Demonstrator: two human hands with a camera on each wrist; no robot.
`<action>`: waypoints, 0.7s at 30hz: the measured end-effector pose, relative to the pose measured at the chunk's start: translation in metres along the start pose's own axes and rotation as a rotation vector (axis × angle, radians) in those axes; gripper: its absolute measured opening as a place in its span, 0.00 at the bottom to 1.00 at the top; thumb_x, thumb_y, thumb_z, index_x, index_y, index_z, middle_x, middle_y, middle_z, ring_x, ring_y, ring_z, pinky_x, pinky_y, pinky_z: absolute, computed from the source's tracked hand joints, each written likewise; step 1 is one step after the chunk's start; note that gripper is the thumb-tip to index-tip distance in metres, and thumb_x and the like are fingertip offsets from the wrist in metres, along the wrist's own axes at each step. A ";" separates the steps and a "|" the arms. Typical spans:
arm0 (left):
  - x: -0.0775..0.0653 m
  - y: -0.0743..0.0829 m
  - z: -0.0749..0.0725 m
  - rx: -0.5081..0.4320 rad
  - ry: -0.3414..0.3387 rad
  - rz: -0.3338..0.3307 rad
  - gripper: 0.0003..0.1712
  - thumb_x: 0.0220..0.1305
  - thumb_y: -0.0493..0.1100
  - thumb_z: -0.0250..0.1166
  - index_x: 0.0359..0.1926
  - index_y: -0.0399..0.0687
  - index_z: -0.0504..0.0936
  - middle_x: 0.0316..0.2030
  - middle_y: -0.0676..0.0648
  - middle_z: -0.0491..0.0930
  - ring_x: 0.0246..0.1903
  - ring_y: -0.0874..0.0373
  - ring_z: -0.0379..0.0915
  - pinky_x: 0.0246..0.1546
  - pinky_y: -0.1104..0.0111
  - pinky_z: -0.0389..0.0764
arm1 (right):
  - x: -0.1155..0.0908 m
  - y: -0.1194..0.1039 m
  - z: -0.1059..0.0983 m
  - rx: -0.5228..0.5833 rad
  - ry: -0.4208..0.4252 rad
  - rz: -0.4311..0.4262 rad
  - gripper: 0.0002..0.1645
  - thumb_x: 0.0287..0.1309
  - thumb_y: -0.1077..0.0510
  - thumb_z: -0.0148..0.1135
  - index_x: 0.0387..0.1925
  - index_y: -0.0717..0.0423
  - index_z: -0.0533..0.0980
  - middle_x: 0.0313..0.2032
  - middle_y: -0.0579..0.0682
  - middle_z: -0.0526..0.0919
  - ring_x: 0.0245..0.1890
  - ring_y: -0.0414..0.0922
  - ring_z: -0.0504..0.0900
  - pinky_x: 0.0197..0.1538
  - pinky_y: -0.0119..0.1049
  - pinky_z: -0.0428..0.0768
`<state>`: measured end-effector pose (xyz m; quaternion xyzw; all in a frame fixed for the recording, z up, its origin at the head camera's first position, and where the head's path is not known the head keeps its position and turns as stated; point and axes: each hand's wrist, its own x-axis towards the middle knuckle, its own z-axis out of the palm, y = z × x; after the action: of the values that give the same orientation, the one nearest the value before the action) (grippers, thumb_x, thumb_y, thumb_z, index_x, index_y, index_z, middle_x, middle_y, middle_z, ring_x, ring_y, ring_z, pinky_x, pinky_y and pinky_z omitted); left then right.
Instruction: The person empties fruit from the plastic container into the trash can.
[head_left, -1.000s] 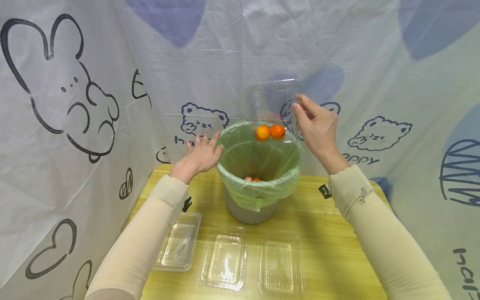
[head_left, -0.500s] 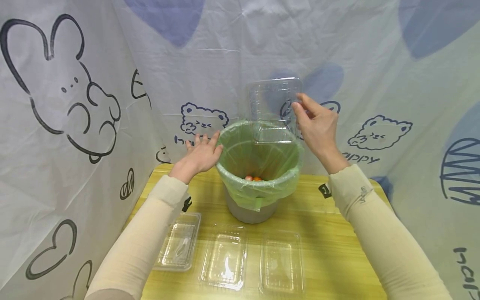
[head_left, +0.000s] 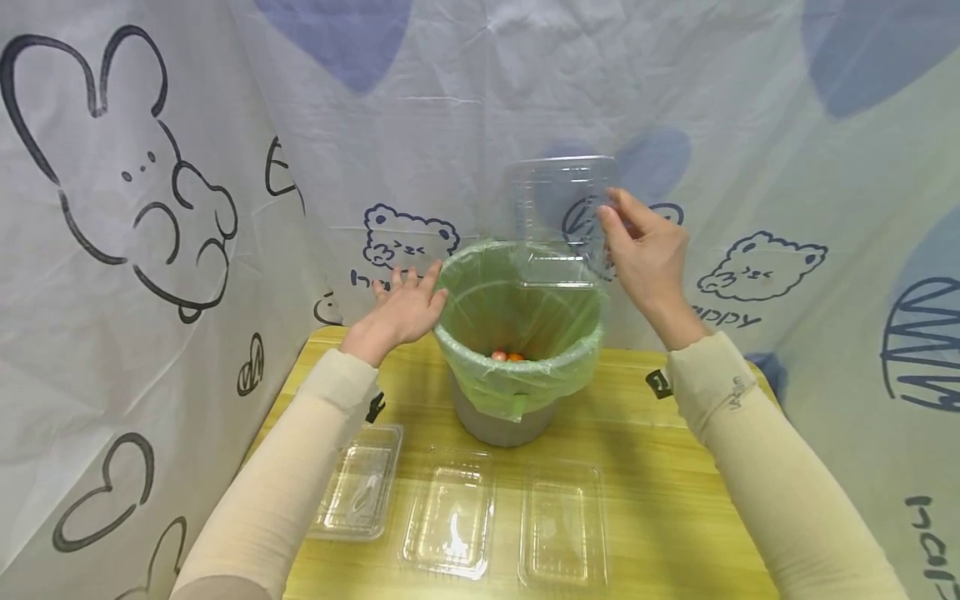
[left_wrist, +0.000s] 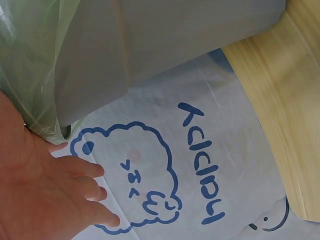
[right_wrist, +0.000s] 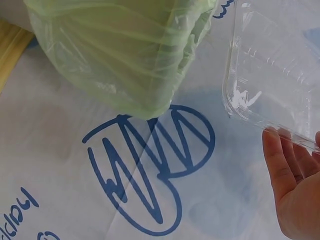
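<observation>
My right hand (head_left: 651, 254) pinches the right edge of a clear plastic container (head_left: 564, 208), tilted steeply over the back of a bin. No fruit shows inside the container; in the right wrist view the fingertips (right_wrist: 272, 137) grip its rim. My left hand (head_left: 405, 308) lies at the left rim of the bin with fingers spread and straight, touching the green liner bag (left_wrist: 37, 75). The grey bin (head_left: 502, 425) stands on the table, its liner folded over the rim. Deep inside, a few round fruits (head_left: 507, 357), reddish and orange, show above the front rim.
Three clear plastic containers lie in a row on the wooden table (head_left: 660, 500) before the bin: a left one (head_left: 360, 483), a middle one (head_left: 450, 517) and a right one (head_left: 562, 525). A printed white cloth (head_left: 420, 125) hangs close behind and at both sides.
Two orange fruits that sat in the tilted container one second ago are gone from it. The right hand and container have shifted slightly right; the left hand has stayed put.
</observation>
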<state>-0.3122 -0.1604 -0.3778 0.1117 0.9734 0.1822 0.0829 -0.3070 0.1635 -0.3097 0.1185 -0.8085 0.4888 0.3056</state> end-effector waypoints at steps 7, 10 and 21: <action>0.001 0.003 0.001 0.007 0.000 -0.001 0.39 0.84 0.59 0.33 0.86 0.53 0.37 0.82 0.27 0.37 0.82 0.27 0.24 0.77 0.28 0.23 | 0.001 0.007 -0.016 -0.029 0.027 0.016 0.20 0.75 0.53 0.63 0.63 0.53 0.83 0.49 0.62 0.90 0.23 0.29 0.80 0.25 0.18 0.81; 0.001 0.003 0.001 0.009 0.000 -0.002 0.39 0.84 0.59 0.33 0.86 0.53 0.37 0.82 0.27 0.37 0.82 0.27 0.24 0.77 0.28 0.23 | 0.000 0.008 -0.023 -0.027 0.043 0.028 0.20 0.75 0.53 0.63 0.62 0.53 0.83 0.48 0.63 0.90 0.22 0.28 0.77 0.25 0.18 0.80; 0.001 0.004 0.001 0.004 -0.005 -0.005 0.39 0.84 0.59 0.32 0.86 0.52 0.37 0.82 0.27 0.37 0.82 0.27 0.23 0.77 0.28 0.22 | -0.010 0.019 -0.051 -0.054 0.110 0.108 0.20 0.75 0.49 0.62 0.62 0.47 0.84 0.48 0.59 0.91 0.23 0.34 0.80 0.25 0.19 0.82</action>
<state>-0.3124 -0.1563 -0.3777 0.1097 0.9739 0.1796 0.0853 -0.2887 0.2160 -0.3121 0.0394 -0.8086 0.4881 0.3261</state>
